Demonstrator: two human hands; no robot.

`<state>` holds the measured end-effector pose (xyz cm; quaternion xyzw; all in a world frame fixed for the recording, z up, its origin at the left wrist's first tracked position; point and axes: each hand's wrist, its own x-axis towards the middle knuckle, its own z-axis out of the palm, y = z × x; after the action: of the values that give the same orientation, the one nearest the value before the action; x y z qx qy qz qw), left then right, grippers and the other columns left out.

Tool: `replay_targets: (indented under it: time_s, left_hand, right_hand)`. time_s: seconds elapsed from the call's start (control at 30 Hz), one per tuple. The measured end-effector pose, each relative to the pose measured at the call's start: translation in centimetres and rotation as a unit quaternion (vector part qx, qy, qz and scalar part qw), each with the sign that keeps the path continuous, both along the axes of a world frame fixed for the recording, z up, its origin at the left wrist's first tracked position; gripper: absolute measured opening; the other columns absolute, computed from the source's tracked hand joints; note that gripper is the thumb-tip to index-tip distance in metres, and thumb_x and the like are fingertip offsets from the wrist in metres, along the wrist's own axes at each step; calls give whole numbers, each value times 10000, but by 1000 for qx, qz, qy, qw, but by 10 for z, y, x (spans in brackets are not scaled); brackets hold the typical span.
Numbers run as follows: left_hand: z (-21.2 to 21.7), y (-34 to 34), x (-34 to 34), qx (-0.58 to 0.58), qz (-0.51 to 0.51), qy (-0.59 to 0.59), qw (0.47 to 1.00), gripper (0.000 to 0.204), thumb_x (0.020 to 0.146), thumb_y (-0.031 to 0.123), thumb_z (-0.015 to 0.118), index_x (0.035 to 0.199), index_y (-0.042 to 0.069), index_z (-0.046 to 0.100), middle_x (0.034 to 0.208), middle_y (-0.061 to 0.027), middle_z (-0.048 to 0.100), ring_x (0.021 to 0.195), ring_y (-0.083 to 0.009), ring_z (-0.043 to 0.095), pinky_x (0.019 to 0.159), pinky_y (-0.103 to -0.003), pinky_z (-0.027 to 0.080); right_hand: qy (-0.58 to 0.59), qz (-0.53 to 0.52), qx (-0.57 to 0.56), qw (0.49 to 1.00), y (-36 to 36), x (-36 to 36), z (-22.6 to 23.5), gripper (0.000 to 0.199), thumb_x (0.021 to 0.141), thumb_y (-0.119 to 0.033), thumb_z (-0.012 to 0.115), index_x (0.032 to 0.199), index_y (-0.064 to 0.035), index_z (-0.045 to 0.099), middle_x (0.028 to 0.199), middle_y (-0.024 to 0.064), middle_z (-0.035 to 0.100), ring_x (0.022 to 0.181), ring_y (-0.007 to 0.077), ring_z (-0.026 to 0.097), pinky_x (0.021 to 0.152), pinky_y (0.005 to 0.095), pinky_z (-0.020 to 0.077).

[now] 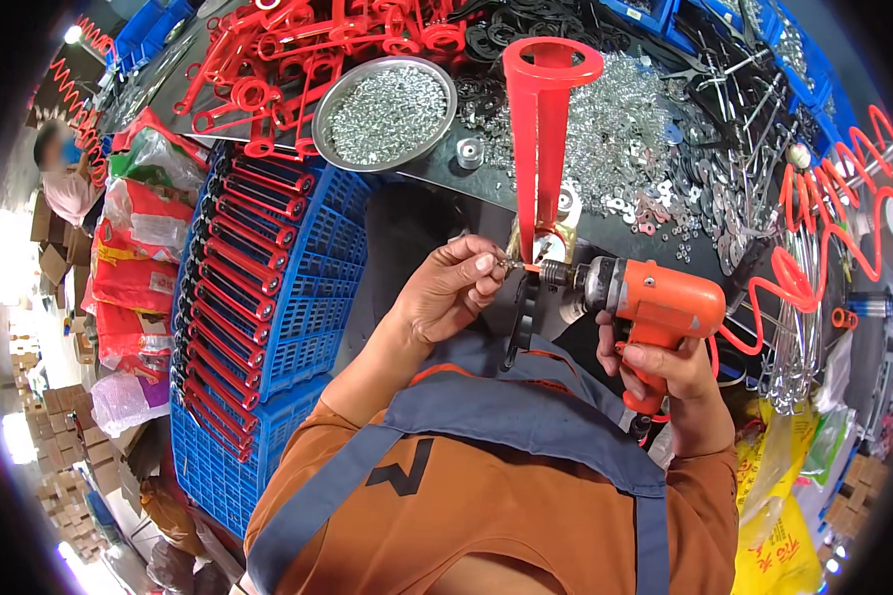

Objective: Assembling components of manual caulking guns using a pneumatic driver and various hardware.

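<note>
My right hand (655, 362) is wrapped around the handle of an orange power driver (670, 297), whose nose points left. Its tip meets the lower end of an upright red metal bracket (538, 139) with a ring at the top. A black arm (519, 322) hangs from that lower end. On the other side, my left hand (456, 288) pinches a small metal fastener (507, 264) in line with the driver's tip; its exact kind is too small to tell. Part of a fixture behind the bracket is hidden.
A metal bowl (385, 114) of small shiny fasteners stands on the dark table, beside piled red brackets (318, 40). Loose hardware (615, 129) spreads to the right. A blue crate (313, 268) with stacked red parts is at left. A red coiled hose (794, 283) hangs at right.
</note>
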<state>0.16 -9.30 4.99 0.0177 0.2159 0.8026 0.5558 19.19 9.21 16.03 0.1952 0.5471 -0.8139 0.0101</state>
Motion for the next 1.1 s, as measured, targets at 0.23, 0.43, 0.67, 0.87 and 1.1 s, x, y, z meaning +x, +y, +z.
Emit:
replay_targets:
  time_s: [0.23,0.43,0.67,0.87,1.1]
  left_hand:
    - [-3,7,5,-37,-18,-17,999,79,900,90,612,928,16,616,752,-77,603,597,-83,506,491,-158,399]
    - [-2,13,24,-136,74,180,972,217,935,218,598,803,47,620,669,-25,604,554,-65,530,463,-159,392]
    - [-2,9,22,-203,51,225,952,251,952,241,565,858,20,641,716,-21,613,577,-62,506,491,-199,363]
    - [-12,18,29,-222,136,689,676,191,789,94,700,971,66,647,658,-63,558,555,-127,555,486,-259,431]
    - [-31,42,18,-141,180,860,456,297,727,61,736,1011,84,652,617,-37,529,499,-190,541,441,-298,432]
  right_hand:
    - [-29,1,-3,1000,4,7,-4,416,763,-98,663,1123,73,542,825,155,601,654,179,591,387,211,407]
    - [-39,-13,32,999,-4,6,-1,392,769,-67,668,1122,52,548,856,138,613,674,164,603,412,202,443]
    - [-31,0,48,998,6,16,2,393,775,-53,658,1134,51,538,854,133,615,641,149,606,417,201,452]
    - [-71,12,129,989,37,16,8,435,805,0,644,1215,8,501,928,113,631,690,127,624,418,226,475]
    - [-172,88,173,966,46,-31,19,455,818,-29,629,1249,-42,484,828,56,585,639,104,599,408,240,480]
